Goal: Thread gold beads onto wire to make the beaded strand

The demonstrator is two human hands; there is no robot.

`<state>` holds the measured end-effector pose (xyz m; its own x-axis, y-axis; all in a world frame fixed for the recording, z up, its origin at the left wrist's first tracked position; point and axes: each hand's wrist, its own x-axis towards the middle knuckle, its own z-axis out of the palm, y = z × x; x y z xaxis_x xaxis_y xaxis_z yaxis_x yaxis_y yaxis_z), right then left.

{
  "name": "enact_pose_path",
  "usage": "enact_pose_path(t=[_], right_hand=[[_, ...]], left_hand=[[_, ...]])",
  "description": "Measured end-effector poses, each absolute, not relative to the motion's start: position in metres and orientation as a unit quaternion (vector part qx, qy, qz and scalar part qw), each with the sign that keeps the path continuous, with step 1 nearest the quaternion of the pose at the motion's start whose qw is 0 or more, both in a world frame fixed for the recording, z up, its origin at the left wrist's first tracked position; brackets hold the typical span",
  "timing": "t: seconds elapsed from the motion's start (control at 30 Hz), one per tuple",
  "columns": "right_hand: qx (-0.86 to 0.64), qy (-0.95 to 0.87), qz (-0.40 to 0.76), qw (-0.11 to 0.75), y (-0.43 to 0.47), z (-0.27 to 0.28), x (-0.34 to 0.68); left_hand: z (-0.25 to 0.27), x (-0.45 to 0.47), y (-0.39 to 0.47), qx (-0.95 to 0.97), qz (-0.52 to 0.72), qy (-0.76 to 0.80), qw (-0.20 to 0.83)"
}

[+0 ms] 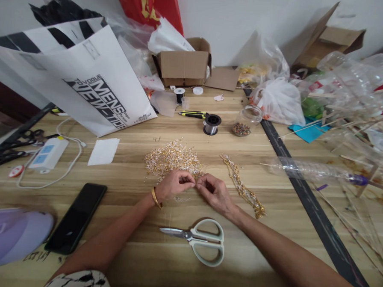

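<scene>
My left hand (177, 184) and my right hand (215, 192) meet fingertip to fingertip above the table, both pinched closed. Whatever lies between the fingertips is too small to name. Just behind them spreads a pile of small gold and silver pieces (173, 157), like jewellery findings. A short piece of fine chain (182, 199) lies below my hands. To the right rests a bundle of gold and silver chains (244, 187). Scissors with pale handles (207, 240) lie nearer to me, blades pointing left.
Behind the pile stand a wire spool (212, 124), a yellow-black cutter (193, 114) and a jar of beads (245, 123). At left are a phone (76, 218), a power strip (49, 154) and a paper bag (108, 79). Plastic bottles and sticks crowd the right.
</scene>
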<state>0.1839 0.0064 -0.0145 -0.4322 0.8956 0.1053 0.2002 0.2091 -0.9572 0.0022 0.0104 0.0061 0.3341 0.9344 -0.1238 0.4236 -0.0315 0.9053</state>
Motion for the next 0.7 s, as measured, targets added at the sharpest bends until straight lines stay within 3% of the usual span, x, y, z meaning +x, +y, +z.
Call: enact_pose_path(t=[0.7], right_hand=[[-0.394, -0.693, 0.486, 0.358, 0.0066, -0.0148, 0.1845]], left_hand=[[0.0046, -0.0006, 0.0123, 0.665, 0.285, 0.506, 0.47]])
